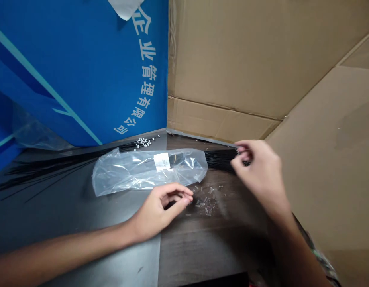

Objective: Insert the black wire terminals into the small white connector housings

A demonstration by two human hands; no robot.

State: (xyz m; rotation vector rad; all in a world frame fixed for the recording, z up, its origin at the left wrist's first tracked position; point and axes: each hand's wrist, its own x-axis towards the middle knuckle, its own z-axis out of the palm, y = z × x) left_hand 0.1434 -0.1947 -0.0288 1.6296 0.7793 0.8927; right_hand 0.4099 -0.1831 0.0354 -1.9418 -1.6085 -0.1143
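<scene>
R hand (258, 173) at approx 3 o'clock, fingers pinched narrow at the end of a bundle of thin black wires (219, 160), which sits at the bag's right edge. Dark strands show between the fingertips, so it seems to be holding them.

L hand (159, 209) at approx 7 o'clock, resting low on the table (83, 223), fingers half-curled, thumb and fingertips close together. Can't tell if it's holding anything tiny. Its fingertips are just beside a loose scatter of small clear tubes (206, 202), approx 5 o'clock from centre.

Clear plastic bag (142, 172) lies flat at approx 9 o'clock from centre, just beyond L hand, w/ a white label (161, 161) on top. More long black wires (53, 169) fan out across the table at 9 o'clock, w/ white-tipped ends (144, 142) at approx 11 o'clock, partly behind the bag.

Blue printed board (83, 71) stands at 10 o'clock; brown cardboard (247, 59) stands at 1 to 3 o'clock.
</scene>
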